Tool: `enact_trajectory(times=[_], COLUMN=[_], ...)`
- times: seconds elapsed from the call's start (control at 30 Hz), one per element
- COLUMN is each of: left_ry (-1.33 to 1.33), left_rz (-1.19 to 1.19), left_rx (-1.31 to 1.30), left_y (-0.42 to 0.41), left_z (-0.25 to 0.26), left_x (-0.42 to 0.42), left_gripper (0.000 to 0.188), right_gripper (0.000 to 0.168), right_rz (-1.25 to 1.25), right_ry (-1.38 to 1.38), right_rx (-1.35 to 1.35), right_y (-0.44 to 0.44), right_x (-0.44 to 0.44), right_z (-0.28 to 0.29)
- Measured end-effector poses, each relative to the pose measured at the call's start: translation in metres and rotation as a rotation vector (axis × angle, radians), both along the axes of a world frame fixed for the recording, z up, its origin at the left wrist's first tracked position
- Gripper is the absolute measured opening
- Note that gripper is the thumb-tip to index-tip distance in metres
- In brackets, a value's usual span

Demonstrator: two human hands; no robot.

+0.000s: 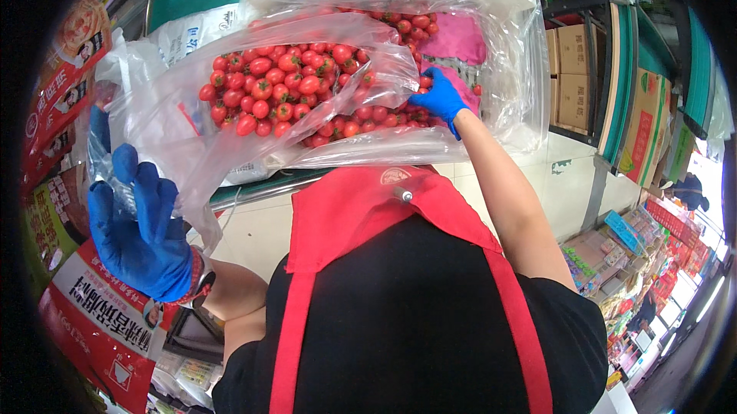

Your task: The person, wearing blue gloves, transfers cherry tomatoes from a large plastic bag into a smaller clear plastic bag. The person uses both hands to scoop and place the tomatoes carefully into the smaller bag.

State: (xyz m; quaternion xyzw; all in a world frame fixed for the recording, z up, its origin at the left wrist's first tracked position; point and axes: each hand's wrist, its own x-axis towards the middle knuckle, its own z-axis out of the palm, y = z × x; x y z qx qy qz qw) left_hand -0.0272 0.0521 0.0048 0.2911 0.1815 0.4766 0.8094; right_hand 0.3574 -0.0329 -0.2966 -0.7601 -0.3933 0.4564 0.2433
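Many red cherry tomatoes (276,85) lie in a box lined with a clear plastic liner (512,68). A thin clear plastic bag (213,143) stretches over part of the tomatoes. My right hand (443,97), in a blue glove, reaches into the box at the right edge of the tomatoes, its thumb and fingers around a few of them at the bag's edge. Raised at the left, my left hand (144,224), also in a blue glove, has its fingers spread and bent beside the bag's loose end; contact with the film is unclear. Pink sheets (458,39) lie in the box's right part.
A white printed sack (184,36) lies behind the bag. The green table's metal edge (259,192) runs below the box. Cardboard boxes (576,77) stand on a rack at the right. Large printed packages (103,310) are at the left.
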Motion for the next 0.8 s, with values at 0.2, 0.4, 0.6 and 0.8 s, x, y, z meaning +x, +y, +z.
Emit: enact_trajectory(times=[0.2, 0.4, 0.6, 0.8], left_ry=[-0.012, -0.010, -0.011, 0.048], left_rz=[-0.036, 0.001, -0.007, 0.034], left_rx=[-0.099, -0.036, -0.061, -0.002], left_y=[-0.003, -0.003, -0.004, -0.003], left_z=[-0.003, -0.001, -0.002, -0.001], left_x=[-0.007, 0.002, 0.001, 0.006], left_gripper=[0.059, 0.058, 0.058, 0.059], right_gripper=[0.076, 0.077, 0.076, 0.071], right_rz=[-0.003, -0.052, -0.158, -0.152], right_ry=[0.058, 0.174, 0.412, 0.403], right_rx=[-0.168, -0.228, -0.353, -0.321], right_y=[0.008, 0.009, 0.011, 0.011], right_x=[-0.001, -0.005, 0.001, 0.000], right_z=[0.004, 0.016, 0.032, 0.020])
